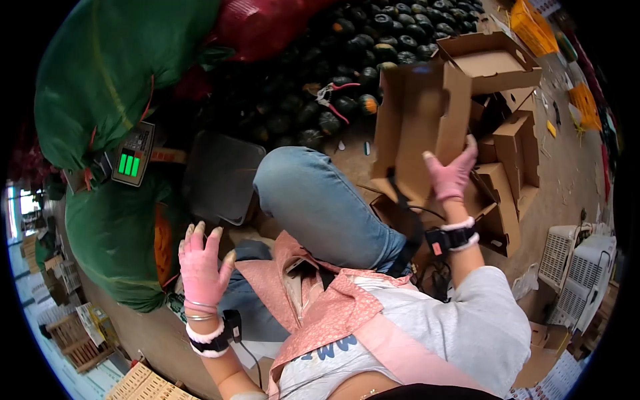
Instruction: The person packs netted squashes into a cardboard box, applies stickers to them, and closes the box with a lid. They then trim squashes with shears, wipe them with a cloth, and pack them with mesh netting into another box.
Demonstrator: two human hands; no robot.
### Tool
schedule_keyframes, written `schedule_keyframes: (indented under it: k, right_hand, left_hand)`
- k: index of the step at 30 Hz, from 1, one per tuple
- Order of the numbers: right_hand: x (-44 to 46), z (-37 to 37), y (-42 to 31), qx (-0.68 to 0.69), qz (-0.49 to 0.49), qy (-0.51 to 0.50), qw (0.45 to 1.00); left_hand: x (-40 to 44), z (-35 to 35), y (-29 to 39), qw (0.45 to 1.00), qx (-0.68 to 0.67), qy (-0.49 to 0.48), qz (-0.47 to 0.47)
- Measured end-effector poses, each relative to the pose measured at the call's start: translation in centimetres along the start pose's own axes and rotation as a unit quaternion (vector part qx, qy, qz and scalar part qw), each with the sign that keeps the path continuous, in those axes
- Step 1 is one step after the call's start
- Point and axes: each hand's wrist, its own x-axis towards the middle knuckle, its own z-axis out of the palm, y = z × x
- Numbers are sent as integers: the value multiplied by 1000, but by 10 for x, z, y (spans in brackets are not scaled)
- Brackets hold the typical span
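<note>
Here, the right hand [451,176] holds an open cardboard box [410,127], right of centre in the upper frame.
Its thumb and fingers are clamped on the box wall, while the left hand [203,270], at the lower left, is raised with fingers apart, near a green sack [120,243]. A dark scale platform [223,175] is left of centre; many dark green squashes [385,51] lie at the top.

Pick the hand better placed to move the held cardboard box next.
Probably the right: the right hand has its grip on the cardboard box, while the left hand is open, apart from it, near the scale platform.
</note>
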Motion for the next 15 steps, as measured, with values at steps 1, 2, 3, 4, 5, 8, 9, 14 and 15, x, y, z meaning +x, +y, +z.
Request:
schedule_keyframes:
  k: [1,2,3,4,5,8,9,14,15]
  right_hand:
    - [8,-13,-15,-11,-56,26,998]
    - [14,-26,-28,-23,-109,54,992]
    - [22,-35,-41,-61,-177,96,978]
    - [34,-42,-55,-99,-246,137,955]
    - [47,-48,-71,-91,-270,149,947]
    - [96,-44,-121,57,-345,119,929]
    - [111,-39,-144,107,-367,34,923]
    - [110,11,-284,361,-477,-277,752]
    - [111,32,-304,377,-533,-245,717]
  left_hand:
    - [3,0,-5,1000,8,18,1]
    - [6,-1,-8,999,16,36,4]
    - [12,-1,-11,998,23,56,10]
    - [19,-6,-9,997,13,78,28]
    - [29,-17,-4,994,3,98,45]
    - [60,-22,3,969,39,206,134]
    - [72,-17,2,947,92,259,166]
    - [122,-6,14,918,130,292,236]
    - [129,6,6,942,137,231,202]
